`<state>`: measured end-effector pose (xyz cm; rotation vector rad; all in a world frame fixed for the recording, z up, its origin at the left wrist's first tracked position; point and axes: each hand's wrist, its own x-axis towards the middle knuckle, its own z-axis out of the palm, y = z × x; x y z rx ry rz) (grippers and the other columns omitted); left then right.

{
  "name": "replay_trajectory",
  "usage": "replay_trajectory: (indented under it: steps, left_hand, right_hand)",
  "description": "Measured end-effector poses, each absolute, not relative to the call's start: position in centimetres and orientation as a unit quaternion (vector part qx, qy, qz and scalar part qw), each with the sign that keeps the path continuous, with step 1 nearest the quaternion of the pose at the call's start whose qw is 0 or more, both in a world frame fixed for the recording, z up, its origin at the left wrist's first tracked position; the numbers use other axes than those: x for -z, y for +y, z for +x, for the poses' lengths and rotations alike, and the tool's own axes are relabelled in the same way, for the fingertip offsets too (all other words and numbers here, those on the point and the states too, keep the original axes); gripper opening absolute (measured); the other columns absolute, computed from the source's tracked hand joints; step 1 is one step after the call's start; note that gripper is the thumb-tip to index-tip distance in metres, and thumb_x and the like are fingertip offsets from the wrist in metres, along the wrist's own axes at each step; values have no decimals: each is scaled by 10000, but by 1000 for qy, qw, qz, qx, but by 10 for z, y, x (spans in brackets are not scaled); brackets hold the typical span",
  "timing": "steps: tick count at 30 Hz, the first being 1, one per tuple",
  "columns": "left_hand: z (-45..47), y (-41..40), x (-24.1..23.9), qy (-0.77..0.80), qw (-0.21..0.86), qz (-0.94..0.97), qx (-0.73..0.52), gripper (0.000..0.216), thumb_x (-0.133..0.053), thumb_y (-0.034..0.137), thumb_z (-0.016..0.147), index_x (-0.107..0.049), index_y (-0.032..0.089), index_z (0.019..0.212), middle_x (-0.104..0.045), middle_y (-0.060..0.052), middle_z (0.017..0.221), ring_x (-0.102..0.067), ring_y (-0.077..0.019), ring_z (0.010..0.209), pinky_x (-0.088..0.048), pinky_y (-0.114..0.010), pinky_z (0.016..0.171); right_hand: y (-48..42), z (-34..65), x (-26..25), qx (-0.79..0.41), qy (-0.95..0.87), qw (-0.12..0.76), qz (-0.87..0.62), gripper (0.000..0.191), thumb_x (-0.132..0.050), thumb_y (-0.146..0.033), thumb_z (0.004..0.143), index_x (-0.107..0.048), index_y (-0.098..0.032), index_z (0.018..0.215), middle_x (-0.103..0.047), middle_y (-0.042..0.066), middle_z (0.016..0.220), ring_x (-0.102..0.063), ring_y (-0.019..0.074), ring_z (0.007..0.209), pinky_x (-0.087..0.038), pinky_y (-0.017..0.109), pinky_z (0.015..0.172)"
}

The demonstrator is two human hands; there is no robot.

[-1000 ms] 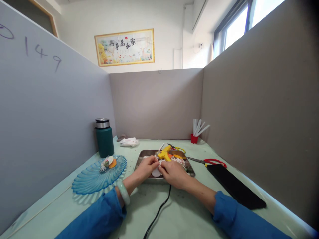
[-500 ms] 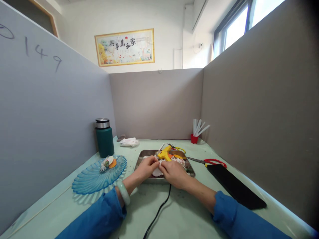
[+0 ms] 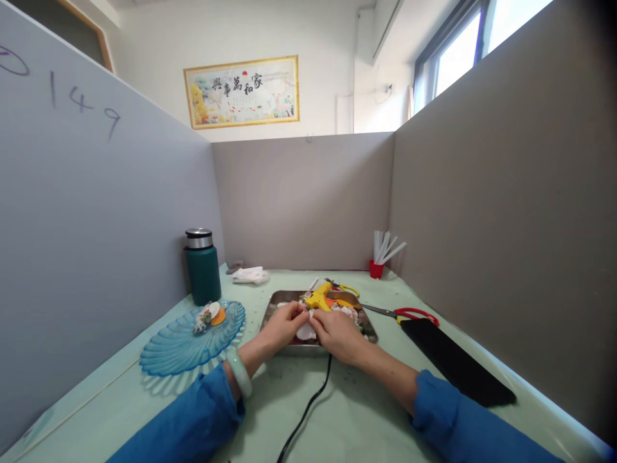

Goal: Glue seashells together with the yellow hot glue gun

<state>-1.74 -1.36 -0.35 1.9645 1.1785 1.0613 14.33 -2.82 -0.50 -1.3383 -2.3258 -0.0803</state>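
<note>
My left hand (image 3: 285,323) and my right hand (image 3: 339,333) meet above a metal tray (image 3: 308,350), fingertips pinched almost together. What lies between the fingertips is too small and covered to name. Just beneath them shows a white round piece, shell-like (image 3: 305,332); whether the fingers touch it I cannot tell. A yellow glue gun (image 3: 319,297) rests in the tray beyond my fingers, among white and pinkish shell-like bits. Its black cord (image 3: 308,406) seems to run out under my right hand toward me.
On the left, a blue fluted plate (image 3: 178,350) bears a small shell cluster (image 3: 208,317), with a green bottle (image 3: 202,273) behind. To the right lie red-handled scissors (image 3: 417,314) and a black flat object (image 3: 456,360). White sticks stand in a red cup (image 3: 376,270). Grey partitions (image 3: 303,199) enclose the table.
Both hands stay almost in place, still pinched together over the tray. Only slight finger movement shows; nothing else has moved.
</note>
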Motion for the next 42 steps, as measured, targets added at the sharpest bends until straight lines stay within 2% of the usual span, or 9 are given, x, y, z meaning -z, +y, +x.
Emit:
replay_trajectory:
  steps: [13,23,34,42]
  left_hand:
    - [-19,-9,7,456,302,738,-396,236,-483,385,750,-479,159,680,-480,24,591,-460,-98,541,-364,-186,465]
    - [-20,-10,5,449,307,741,-394,220,-493,369,727,-473,161,658,-470,28,588,-449,-99,543,-355,-193,474]
    - [-18,-13,4,450,311,741,-389,268,-474,407,760,-526,145,742,-523,7,631,-481,-107,562,-386,-199,476]
    - [-17,-14,3,457,329,734,-380,289,-469,433,767,-496,148,729,-499,15,619,-486,-100,541,-397,-193,458]
  right_hand:
    - [-30,143,5,30,-844,246,-475,427,-280,-426,919,-609,-170,826,-629,41,746,-535,137,671,-257,238,577]
    - [-30,143,4,31,-848,226,-478,416,-283,-423,921,-605,-170,843,-624,43,749,-530,139,678,-243,246,577]
    - [-25,144,7,7,-844,256,-471,405,-279,-394,924,-588,-172,785,-621,35,733,-520,128,665,-245,234,570]
    - [-23,145,7,-13,-837,272,-474,367,-308,-358,914,-576,-167,750,-615,32,718,-505,117,644,-237,226,555]
